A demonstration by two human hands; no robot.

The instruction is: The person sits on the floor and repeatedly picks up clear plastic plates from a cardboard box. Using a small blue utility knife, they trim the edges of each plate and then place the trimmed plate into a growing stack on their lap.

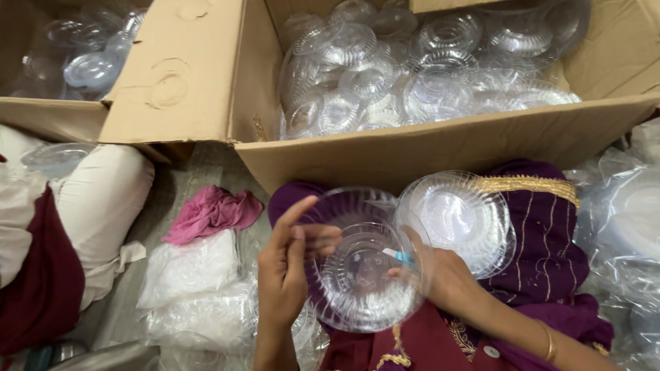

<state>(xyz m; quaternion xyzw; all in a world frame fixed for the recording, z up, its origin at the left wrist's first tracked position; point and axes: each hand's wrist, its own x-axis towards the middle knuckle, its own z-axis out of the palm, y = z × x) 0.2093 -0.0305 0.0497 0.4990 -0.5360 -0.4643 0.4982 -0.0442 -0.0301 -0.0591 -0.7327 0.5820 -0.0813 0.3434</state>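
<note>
Person seated on floor, lap in purple cloth w/ gold trim (543, 233). Both hands on one clear plastic bowl (361, 275), held tilted up over the lap, just below the front wall of the big cardboard box (440, 148).

Left hand (285, 275): grip closed on the bowl's left rim, thumb inside, fingers stretched up along the edge. Right hand (443, 278): under/behind the right rim, fingers closed on a small blue-tipped tool (399, 257) (pen or marker? too small to tell), tip touching the bowl wall. A second bowl (357, 206) seems to sit nested behind the first; can't tell if separate.

Nearby: stack of clear bowls (457, 216) on the lap just right of the held one, touching the box front. Box full of loose clear bowls. Second open box (55, 113) top left, also w/ clear bowls. Pink cloth (213, 213) and plastic bags (196, 288) on floor to the left. Another person's knee in light trousers (100, 199) at far left, apart from the hands.

Doing this step well (judgement): thin plastic flexes, so keep left pinch at rim only, light pressure, no squeezing the wall. Steady bowl against lap so the tool tip doesn't skid. Keep the tool hand braced on the rim. Watch the stack at right, easy to knock w/ the wrist.
</note>
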